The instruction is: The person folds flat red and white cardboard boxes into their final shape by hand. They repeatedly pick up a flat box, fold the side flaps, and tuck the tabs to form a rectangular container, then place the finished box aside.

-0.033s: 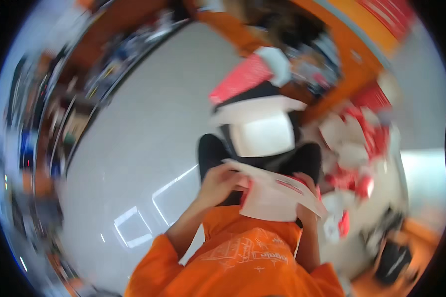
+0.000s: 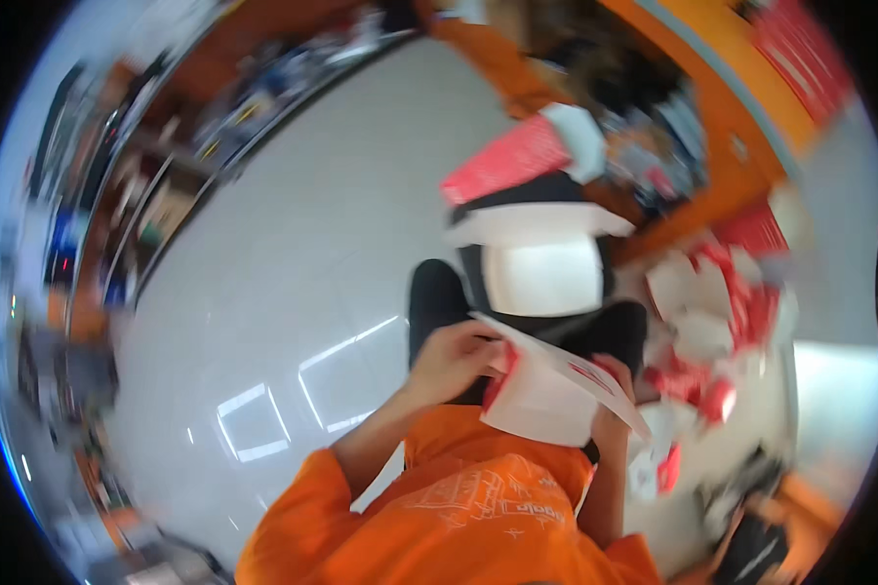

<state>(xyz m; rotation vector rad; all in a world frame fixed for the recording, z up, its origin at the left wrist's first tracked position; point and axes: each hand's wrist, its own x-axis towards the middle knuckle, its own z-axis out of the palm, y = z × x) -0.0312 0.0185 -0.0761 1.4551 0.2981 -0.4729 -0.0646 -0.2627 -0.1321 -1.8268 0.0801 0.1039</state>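
Observation:
In my lap, a white and red folded paperboard carton (image 2: 544, 402) lies tilted across my thighs, its white flap spread out. Its left end is pinched by my left hand (image 2: 454, 363), thumb and fingers closed on the red-edged side. On the other side my right hand (image 2: 613, 385) grips the carton, with part of the fingers hidden behind the flap. Just beyond my knees, a white unfolded carton (image 2: 544, 278) with wide flaps rests on a black stool or seat (image 2: 546, 190).
Behind the black seat sits a red and white stack of flat card (image 2: 512, 161). To my right, several red and white cartons (image 2: 698, 327) are heaped on the floor. An orange cabinet (image 2: 722, 136) stands far right, crowded shelves (image 2: 161, 210) run along the left.
The carton in my hands has turned a little, its right flap now dipping lower. The whole view has shifted slightly, and the surroundings look less blurred.

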